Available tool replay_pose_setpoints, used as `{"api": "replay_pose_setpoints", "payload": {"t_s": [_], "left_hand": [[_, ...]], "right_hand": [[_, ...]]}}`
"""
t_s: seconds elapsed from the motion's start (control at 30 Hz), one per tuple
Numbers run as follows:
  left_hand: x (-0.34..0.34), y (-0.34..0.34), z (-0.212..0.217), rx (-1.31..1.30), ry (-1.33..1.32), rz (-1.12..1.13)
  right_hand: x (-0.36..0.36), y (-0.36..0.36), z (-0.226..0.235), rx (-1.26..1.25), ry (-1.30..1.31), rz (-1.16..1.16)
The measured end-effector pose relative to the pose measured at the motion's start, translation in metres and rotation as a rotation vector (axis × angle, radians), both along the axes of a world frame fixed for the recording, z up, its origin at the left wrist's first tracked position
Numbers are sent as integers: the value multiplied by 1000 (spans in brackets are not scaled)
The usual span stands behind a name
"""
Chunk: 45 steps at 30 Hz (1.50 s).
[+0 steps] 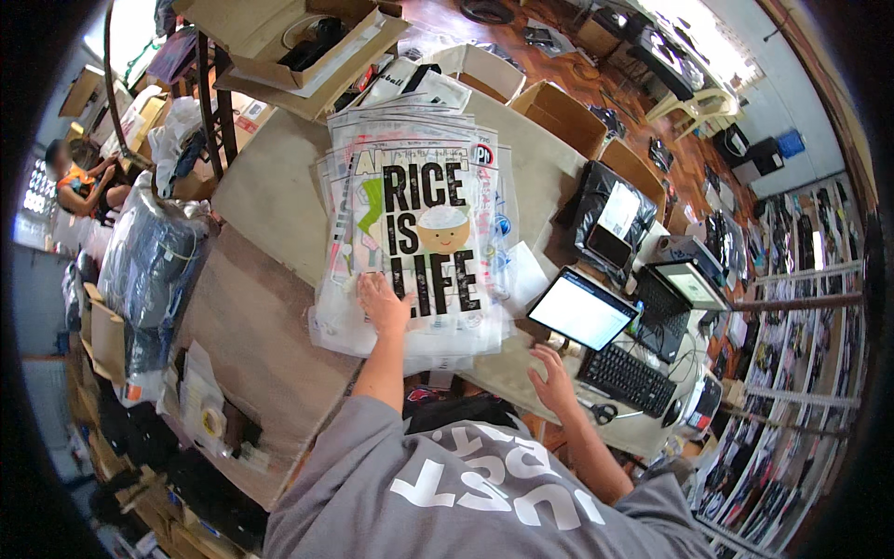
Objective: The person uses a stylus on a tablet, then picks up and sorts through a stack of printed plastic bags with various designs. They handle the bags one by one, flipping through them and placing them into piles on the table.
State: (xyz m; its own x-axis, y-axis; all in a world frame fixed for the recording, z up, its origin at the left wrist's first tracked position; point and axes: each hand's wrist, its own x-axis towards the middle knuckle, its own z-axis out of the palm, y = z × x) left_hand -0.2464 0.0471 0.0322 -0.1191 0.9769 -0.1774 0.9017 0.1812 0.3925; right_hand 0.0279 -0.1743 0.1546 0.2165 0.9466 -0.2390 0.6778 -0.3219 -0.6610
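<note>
A thick stack of clear printed film sheets point(349, 321) lies on the table in front of me. The top sheet carries large black lettering and a smiling bowl of rice point(443, 230). My left hand point(384, 303) rests with fingers out on the lower left part of that sheet, pressing on it but not gripping it. To the right of the stack, my right hand point(553, 377) hovers by the table edge with fingers apart and nothing in it. Closest to it are a tablet-like screen point(583, 308), a black keyboard point(627, 380) and black-handled scissors point(603, 412).
A laptop point(663, 312) and a phone point(610, 249) on a black wrapped package stand at right. Open cardboard boxes point(559, 116) line the table's far side. Wrapped bundles point(149, 265) are at left, where another person point(88, 186) sits farther off. Shelves point(792, 354) fill the right.
</note>
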Motion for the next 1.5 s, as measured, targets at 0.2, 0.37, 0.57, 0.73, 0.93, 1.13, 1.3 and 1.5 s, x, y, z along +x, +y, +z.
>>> {"api": "replay_pose_setpoints", "payload": {"t_s": [0.2,0.37,0.57,0.73,0.93,1.13,1.3,1.5], "left_hand": [[24,3,18,-8,2,60],[20,13,9,153,-207,111],[-84,14,34,367,-280,356],[-301,-69,-51,334,-208,786],[-355,-142,-81,93,-139,1016],[-364,-153,-89,-92,-103,1063],[-294,-73,-48,365,-101,751],[-105,22,-50,300,-451,97]], "right_hand": [[79,-58,-10,-62,40,-156],[106,-65,-19,-45,120,-227],[86,-42,-28,-104,190,-255],[30,12,-19,-160,224,-52],[-11,57,-17,-273,60,40],[-34,71,-1,-301,-23,34],[-28,27,-16,-191,-77,-78],[-15,28,-2,-382,-163,-193]]}}
